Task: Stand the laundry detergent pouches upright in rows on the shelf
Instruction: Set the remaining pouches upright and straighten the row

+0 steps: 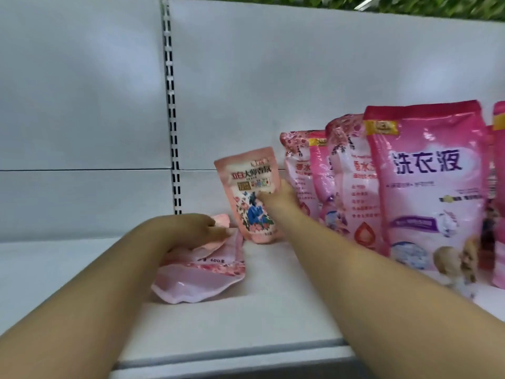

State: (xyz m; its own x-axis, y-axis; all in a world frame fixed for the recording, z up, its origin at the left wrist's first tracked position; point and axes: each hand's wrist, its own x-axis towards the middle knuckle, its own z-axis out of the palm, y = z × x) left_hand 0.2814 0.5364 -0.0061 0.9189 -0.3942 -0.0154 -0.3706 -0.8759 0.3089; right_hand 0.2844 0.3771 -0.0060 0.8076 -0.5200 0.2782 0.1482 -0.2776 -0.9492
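Right hand: reached fwd to the small pink pouch, fingers wrapped round its right edge, thumb across the front; gripping it.
Small pink pouch: stood upright on the white shelf, near the back, tilted slightly left; blue figure w/ flowers printed on the front, base touching the shelf.
Left hand: palm down on the pile of flat pouches, fingers curled over the top one; pressing or lightly holding it, can't tell which, since the fingertips were partly hidden.
Flat pouches: pale pink, lying down on the shelf just left of the upright small pouch, overlapping each other; exact count unclear, at least 2. One had a rose-pattern strip along an edge.
Big pouch row: several larger pink pouches stood upright to the right. Front one was biggest in view, w/ large purple characters on a white cloud patch. Behind it, toward the back, 2 rose-topped pouches and a glimpse of more between them, packed close.
Far right: edge of another pink pouch, cut off by the frame.
Shelf back: white panels w/ a slotted upright strip running down between them.
Top edge: green foliage, blurred.
Focus: whole frame slightly soft, small print unreadable.
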